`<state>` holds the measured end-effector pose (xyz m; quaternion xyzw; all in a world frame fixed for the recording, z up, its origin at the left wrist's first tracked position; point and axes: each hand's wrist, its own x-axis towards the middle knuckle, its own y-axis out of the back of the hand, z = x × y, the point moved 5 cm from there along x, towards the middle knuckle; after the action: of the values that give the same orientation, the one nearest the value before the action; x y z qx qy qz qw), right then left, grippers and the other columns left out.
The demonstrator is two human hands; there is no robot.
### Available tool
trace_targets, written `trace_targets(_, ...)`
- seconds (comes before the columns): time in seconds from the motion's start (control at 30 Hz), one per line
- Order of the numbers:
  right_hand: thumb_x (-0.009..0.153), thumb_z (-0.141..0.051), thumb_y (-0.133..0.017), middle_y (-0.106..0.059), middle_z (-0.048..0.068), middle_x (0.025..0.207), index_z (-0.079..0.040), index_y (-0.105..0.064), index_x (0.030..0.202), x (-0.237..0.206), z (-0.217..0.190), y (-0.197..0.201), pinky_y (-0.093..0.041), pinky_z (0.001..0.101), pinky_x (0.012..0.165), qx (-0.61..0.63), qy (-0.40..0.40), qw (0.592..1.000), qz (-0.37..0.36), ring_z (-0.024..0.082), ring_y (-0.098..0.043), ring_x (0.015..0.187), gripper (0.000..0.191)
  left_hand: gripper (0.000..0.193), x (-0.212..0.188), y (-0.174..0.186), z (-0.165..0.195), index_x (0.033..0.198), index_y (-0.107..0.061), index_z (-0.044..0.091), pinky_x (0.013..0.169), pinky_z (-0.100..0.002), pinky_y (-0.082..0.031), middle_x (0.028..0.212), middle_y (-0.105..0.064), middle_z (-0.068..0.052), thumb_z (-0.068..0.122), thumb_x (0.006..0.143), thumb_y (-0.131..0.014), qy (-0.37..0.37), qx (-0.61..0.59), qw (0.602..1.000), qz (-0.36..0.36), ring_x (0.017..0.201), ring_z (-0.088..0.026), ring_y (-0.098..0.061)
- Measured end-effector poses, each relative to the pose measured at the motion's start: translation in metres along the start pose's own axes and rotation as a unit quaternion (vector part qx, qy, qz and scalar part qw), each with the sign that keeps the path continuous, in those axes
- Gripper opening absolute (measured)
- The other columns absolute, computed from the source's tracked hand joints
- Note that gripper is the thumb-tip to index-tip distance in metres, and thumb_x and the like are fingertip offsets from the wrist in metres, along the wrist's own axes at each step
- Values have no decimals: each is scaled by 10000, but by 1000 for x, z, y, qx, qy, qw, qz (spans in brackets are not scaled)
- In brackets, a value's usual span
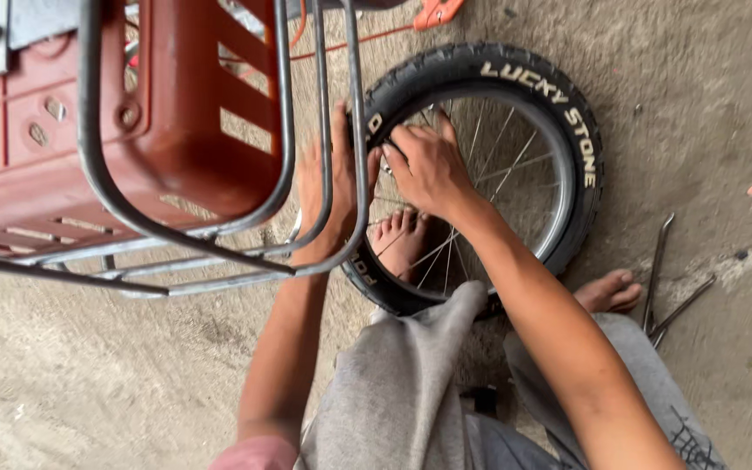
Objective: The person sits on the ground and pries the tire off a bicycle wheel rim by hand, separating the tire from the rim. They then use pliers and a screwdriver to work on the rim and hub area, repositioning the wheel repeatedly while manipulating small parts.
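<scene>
Both my hands press on the tire [567, 113] lying flat on the ground: left hand [328, 191] behind the rack [219, 218], right hand [428, 170] at the rim. Fingers could get pinched between bead and rim.

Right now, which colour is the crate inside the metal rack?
Reddish-brown crate, clearest in the head view.

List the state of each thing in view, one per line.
Wheel: lying flat on the ground, tyre on the rim.
Left hand: pressed on the tyre edge, partly behind the metal rack.
Right hand: fingers at the rim.
Metal levers: lying loose on the ground.
</scene>
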<state>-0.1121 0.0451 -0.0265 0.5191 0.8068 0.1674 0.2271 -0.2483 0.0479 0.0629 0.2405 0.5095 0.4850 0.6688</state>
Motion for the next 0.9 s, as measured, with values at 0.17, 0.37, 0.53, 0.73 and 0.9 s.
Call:
trace_targets(0.17, 1026, -210, -513, -702, 147, 874, -56, -657, 1094, -8, 4, 13, -155, 669, 1203, 4, -35, 999, -25, 328, -703, 920, 222, 801, 12, -13, 2, 1587, -281, 47, 717, -458, -567, 1491, -418, -292, 296, 954, -704, -49, -3, 998, -41, 981, -398, -641)
trace_targets(0.37, 1069, -225, -503, -687, 132, 883, -29, -657, 1081, -35, 12, 44, -220, 652, 1183, 44, 27, 997, 51, 355, -673, 900, 250, 938, 11, -17, 32, 1558, -336, -35, 709, -430, -572, 1161, -579, -212, 251, 776, -767, -262, 104, 958, 56, 920, -368, -672)
trace_targets(0.53, 1062, -259, -483, -556, 106, 650, -52, -593, 848, -71, 24, 56, -196, 662, 1236, 11, -53, 999, 7, 284, -618, 657, 318, 864, 17, -37, 47, 1543, -345, -107, 625, -436, -568, 1050, -627, -232, 306, 898, -746, -311, 104, 943, -55, 716, -354, -682)
trace_targets(0.73, 1060, -259, -488, -554, 103, 679, -44, -562, 824, -113, 25, 67, -252, 662, 1217, 3, -42, 999, -25, 286, -613, 678, 328, 780, 18, -13, 51, 1517, -429, -17, 635, -441, -583, 1096, -659, -253, 384, 917, -726, -306, 36, 948, -83, 716, -373, -705)
trace_targets(0.9, 1010, -228, -512, -593, 123, 716, -44, -588, 859, -161, 7, 63, -320, 647, 1122, -45, -19, 995, -85, 315, -648, 759, 250, 734, 18, -22, 55, 1512, -427, -32, 695, -486, -567, 1005, -675, -238, 369, 959, -695, -232, 48, 968, -77, 775, -420, -697)
